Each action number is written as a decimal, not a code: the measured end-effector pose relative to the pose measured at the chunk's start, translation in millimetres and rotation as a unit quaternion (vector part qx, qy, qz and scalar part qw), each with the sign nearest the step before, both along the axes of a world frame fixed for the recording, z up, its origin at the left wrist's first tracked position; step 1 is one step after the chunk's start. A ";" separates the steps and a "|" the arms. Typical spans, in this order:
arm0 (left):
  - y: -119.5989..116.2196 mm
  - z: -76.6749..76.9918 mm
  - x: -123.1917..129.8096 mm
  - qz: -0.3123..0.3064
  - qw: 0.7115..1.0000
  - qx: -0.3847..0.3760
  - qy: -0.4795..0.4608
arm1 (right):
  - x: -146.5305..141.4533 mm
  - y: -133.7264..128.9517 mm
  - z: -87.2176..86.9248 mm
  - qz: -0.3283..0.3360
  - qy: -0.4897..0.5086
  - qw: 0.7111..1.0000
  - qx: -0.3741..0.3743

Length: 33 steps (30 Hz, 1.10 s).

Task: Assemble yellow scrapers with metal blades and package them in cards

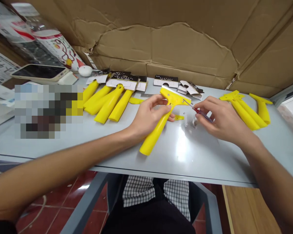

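My left hand (150, 113) is closed round the neck of a yellow scraper (158, 128), whose handle slants down toward the table's front edge. Along the scraper's wide head runs a pale strip, with a screw showing near its left end. A screwdriver (202, 113) is pinched in my right hand (221, 120), and its tip meets the right part of the scraper head. Beneath the two hands, a small yellow plate (179, 117) and a few tiny screws (186, 124) lie on the table.
Several yellow scrapers with cards (116, 100) lie at the left, and more yellow handles (246, 112) at the right. Printed cards (166, 81) lie along the back, before a cardboard wall (146, 42). A phone (40, 72) and bottles (48, 39) stand at the far left.
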<state>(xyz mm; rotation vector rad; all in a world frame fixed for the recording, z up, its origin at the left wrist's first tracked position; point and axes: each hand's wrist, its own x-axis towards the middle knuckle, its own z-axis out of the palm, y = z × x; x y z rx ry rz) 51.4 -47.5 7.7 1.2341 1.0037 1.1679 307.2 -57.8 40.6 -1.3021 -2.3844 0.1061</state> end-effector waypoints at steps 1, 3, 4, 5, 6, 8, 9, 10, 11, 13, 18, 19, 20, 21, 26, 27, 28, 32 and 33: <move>3.6 1.6 -1.0 0.008 1.000 -0.011 -0.021 | 5.5 4.2 0.1 -0.020 -0.019 1.000 0.006; 10.6 4.2 -2.5 0.022 0.997 -0.037 -0.065 | 17.8 13.7 -1.8 -0.071 -0.083 0.994 -0.012; 13.8 5.1 -2.9 0.027 0.995 -0.052 -0.086 | 23.7 18.7 -3.6 -0.096 -0.123 0.987 -0.032; 16.6 5.7 -3.3 0.031 0.992 -0.067 -0.106 | 29.0 23.3 -5.9 -0.118 -0.159 0.979 -0.053; 19.1 6.0 -3.6 0.034 0.989 -0.079 -0.124 | 33.5 27.6 -8.2 -0.134 -0.190 0.970 -0.074; 22.7 6.0 -4.1 0.032 0.985 -0.092 -0.145 | 39.3 33.9 -12.5 -0.152 -0.223 0.957 -0.106; 23.9 5.6 -4.4 0.027 0.984 -0.094 -0.150 | 40.9 35.8 -14.0 -0.157 -0.230 0.953 -0.116; 24.7 5.0 -4.8 0.021 0.984 -0.096 -0.150 | 41.6 37.0 -15.0 -0.160 -0.231 0.952 -0.124; 25.4 4.0 -5.3 0.015 0.985 -0.095 -0.145 | 41.9 37.6 -15.5 -0.162 -0.230 0.951 -0.129; 26.4 1.1 -6.4 0.007 0.988 -0.091 -0.124 | 41.6 37.8 -15.3 -0.167 -0.222 0.951 -0.138; 30.8 -8.9 -8.3 0.022 0.990 -0.076 -0.117 | 43.8 38.8 -14.4 -0.164 -0.197 0.955 -0.150; 32.0 -10.4 -8.3 0.025 0.989 -0.075 -0.126 | 44.6 39.1 -14.4 -0.164 -0.194 0.955 -0.153; 33.1 -11.7 -8.3 0.027 0.988 -0.073 -0.134 | 45.0 39.0 -14.1 -0.165 -0.190 0.955 -0.157; 34.1 -12.6 -8.1 0.028 0.987 -0.069 -0.140 | 44.5 38.2 -13.3 -0.168 -0.186 0.956 -0.156; 34.6 -12.9 -6.5 0.016 0.986 -0.050 -0.160 | 14.5 20.4 -1.6 -0.169 -0.089 0.980 -0.046; 33.9 -12.4 -6.2 0.012 0.985 -0.049 -0.163 | 2.5 14.9 0.9 -0.150 -0.040 0.987 -0.050; 33.1 -11.9 -6.0 0.008 0.985 -0.048 -0.166 | -10.5 9.6 2.6 -0.121 0.018 0.989 -0.080; 30.8 -10.1 -5.8 -0.005 0.985 -0.037 -0.166 | -57.9 -2.5 -1.6 -0.038 0.213 0.925 -0.312; 30.9 -9.7 -6.0 -0.008 0.986 -0.034 -0.163 | -65.3 -2.6 -4.7 -0.033 0.251 0.899 -0.358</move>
